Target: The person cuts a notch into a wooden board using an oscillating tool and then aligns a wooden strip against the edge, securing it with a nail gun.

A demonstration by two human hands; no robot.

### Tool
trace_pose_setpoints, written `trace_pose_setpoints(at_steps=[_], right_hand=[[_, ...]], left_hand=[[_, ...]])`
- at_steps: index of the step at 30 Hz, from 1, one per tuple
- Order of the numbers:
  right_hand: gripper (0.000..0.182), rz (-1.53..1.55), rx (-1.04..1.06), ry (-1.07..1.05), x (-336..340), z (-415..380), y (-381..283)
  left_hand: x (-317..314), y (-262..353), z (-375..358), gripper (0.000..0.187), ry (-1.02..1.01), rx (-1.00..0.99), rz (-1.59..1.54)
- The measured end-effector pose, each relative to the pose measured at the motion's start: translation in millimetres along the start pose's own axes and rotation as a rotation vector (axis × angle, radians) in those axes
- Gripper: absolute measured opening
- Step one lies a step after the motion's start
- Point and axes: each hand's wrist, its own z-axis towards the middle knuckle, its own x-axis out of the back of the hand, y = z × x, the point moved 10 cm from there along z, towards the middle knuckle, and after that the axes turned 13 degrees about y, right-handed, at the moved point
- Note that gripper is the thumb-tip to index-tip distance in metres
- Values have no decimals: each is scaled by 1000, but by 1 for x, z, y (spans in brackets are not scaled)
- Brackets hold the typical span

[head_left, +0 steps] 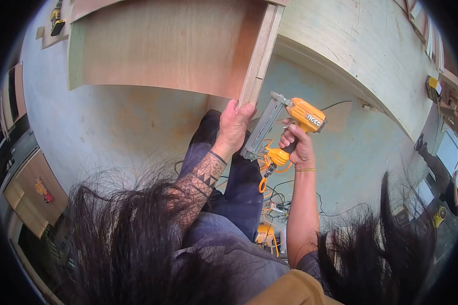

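Note:
My left hand grips the near end of a narrow wooden strip at the edge of a plywood panel. The strip runs along the right side of the panel. In my right hand is an orange nail gun, held by its black grip. Its long grey magazine lies towards my left hand, and its nose sits close to the strip, apart from it as far as I can see. An orange air hose hangs from the handle.
A large pale board extends at the upper right. Tangled cables and an orange machine lie on the floor by my legs. A yellow-black power tool is at the upper left. Another person's leg shows at far right.

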Motion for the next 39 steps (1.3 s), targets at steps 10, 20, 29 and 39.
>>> trace_pose_setpoints(at_steps=[10,20,29,39], right_hand=[[32,29,-15,-33,-3,1,3],[32,51,15,-45,-1,6,4],[31,58,9,-28,-2,5,3],[31,-4,50,-76,-18,-3,-12]], left_hand=[[-10,3,-5,58,-12,10,2],[-5,10,-1,58,-29,-4,16],[-5,13,-1,60,-34,-25,48],[-15,1,-25,59,-160,57,151]])
